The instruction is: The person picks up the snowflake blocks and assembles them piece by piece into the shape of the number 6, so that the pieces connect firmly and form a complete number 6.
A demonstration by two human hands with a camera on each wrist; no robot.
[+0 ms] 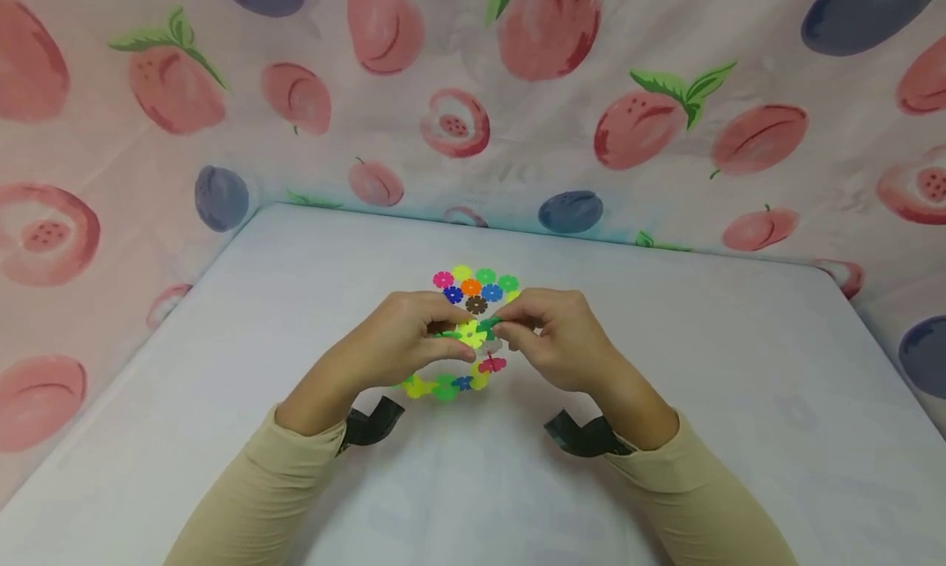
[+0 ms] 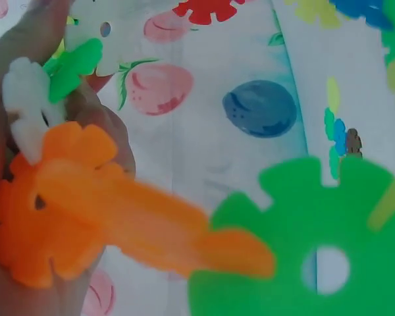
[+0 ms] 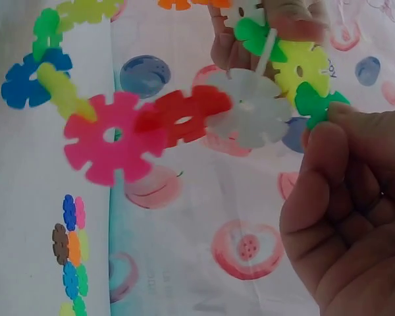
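Note:
Between both hands is a looped chain of notched plastic snowflake discs slotted into one another. My left hand (image 1: 410,332) grips the chain between thumb and fingers, beside a yellow disc (image 1: 470,334). In the left wrist view, an orange disc (image 2: 26,224) and a white disc (image 2: 27,102) lie against that hand. My right hand (image 1: 565,336) pinches a green disc (image 3: 316,105) with thumb and forefinger, and this disc touches the yellow one. Hanging below are a clear disc (image 3: 247,108), a red disc (image 3: 184,117) and a pink disc (image 3: 112,137).
Several loose discs, among them an orange disc (image 1: 470,287) and a brown disc (image 1: 476,305), lie on the white table (image 1: 665,344) just beyond my hands. A fruit-print cloth (image 1: 517,131) hangs behind the table. Black straps (image 1: 373,422) stick out at both wrists.

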